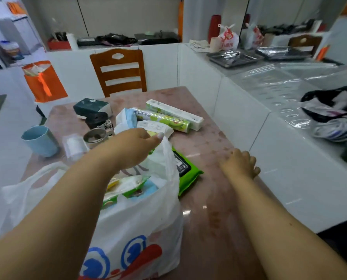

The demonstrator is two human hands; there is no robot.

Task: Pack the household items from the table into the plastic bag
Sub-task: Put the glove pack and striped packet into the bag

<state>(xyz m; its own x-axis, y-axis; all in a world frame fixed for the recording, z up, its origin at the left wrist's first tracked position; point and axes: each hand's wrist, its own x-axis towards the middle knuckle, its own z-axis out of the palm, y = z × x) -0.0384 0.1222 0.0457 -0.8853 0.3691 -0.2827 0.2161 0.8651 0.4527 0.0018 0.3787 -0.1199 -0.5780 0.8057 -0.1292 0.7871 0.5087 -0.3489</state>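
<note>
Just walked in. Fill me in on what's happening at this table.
A person is packing a white plastic bag that already holds some packets. The left hand holds the bag's far rim; the right hand rests on the table. A green wipes pack, wrap rolls and cups remain outside.

thin white plastic bag (pixel 144 215), glossy table (pixel 219 199), wooden chair (pixel 119 71).

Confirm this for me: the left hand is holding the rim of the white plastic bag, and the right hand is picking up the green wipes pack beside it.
Not quite. The head view shows the left hand at the rim of the white plastic bag, as you say. But the right hand rests on the bare table, apart from the green wipes pack, which lies untouched beside the bag.
</note>
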